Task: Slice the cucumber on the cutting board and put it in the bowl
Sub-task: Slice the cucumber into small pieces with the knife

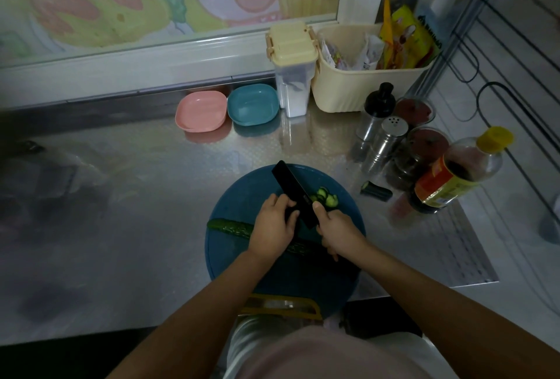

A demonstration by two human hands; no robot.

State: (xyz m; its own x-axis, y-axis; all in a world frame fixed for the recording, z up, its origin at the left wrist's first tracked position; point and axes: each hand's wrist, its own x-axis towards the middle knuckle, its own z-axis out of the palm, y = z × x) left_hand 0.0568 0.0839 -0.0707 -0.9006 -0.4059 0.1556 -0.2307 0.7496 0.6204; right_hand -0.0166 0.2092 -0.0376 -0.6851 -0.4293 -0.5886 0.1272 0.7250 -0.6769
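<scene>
A long dark green cucumber [231,227] lies across the round blue cutting board [242,194]. My left hand [272,227] holds it down, fingers curled over it right beside the blade. My right hand [338,231] grips the handle of a black knife [291,187], thumb against the blade's side. The blade points away from me, set across the cucumber. Several thin cucumber slices [322,195] lie just right of the blade. A pink bowl [201,110] and a blue bowl [253,104] stand side by side at the back of the steel counter.
A cut cucumber end [375,191] lies on the counter right of the board. Shakers [389,136], jars and a sauce bottle [454,175] crowd the right side. A cream basket [363,81] and a lidded container [292,75] stand at the back. A yellow-framed object [281,306] sits by the board's near edge.
</scene>
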